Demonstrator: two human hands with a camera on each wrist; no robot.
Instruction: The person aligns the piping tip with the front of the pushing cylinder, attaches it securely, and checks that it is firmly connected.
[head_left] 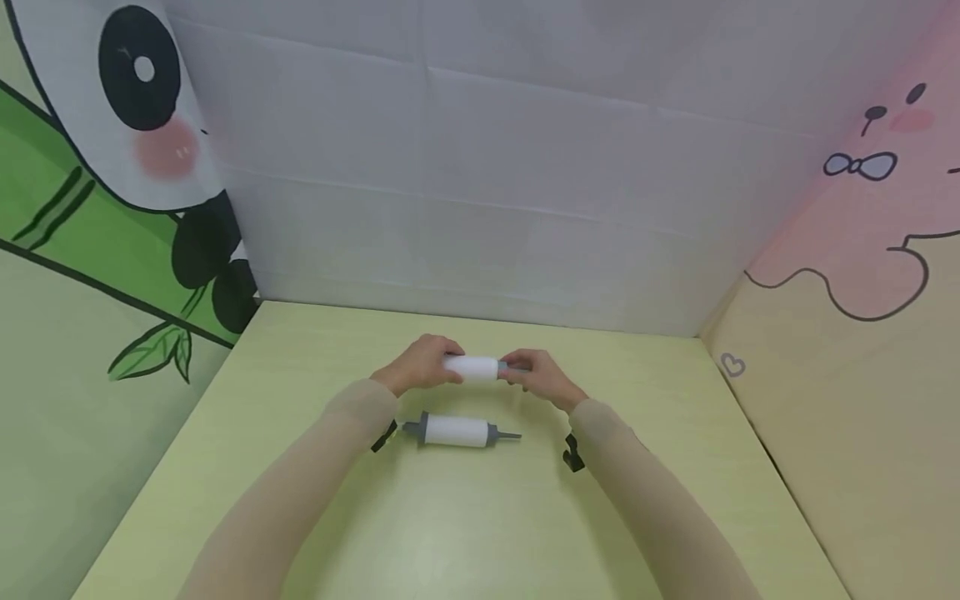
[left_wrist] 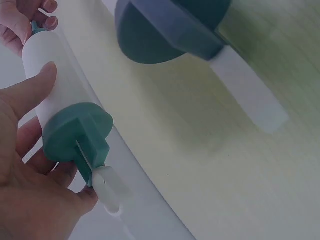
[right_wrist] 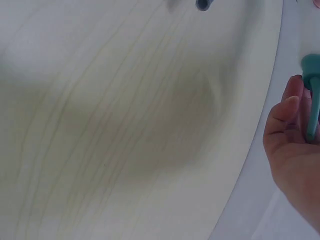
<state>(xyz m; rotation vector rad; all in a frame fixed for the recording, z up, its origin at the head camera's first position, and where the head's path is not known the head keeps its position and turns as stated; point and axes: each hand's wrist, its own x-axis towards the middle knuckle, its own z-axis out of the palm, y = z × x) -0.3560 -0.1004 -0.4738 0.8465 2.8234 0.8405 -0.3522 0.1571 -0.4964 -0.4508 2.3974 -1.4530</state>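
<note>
A white balloon pump (head_left: 478, 368) with teal ends is held lengthwise above the far part of the table. My left hand (head_left: 426, 364) grips its barrel, thumb on one side and fingers round the other. Beyond that hand, the left wrist view shows the teal end cap (left_wrist: 77, 131) and a white handle (left_wrist: 107, 189). My right hand (head_left: 546, 379) pinches the other end, its fingers around the slim teal nozzle (right_wrist: 314, 110). A second, similar pump (head_left: 456, 431) lies on the table nearer to me, nozzle pointing right.
The pale yellow table (head_left: 465, 533) runs back to a white wall sheet (head_left: 480, 192). Side panels carry a panda drawing (head_left: 161, 187) on the left and a pink cartoon figure (head_left: 862, 242) on the right.
</note>
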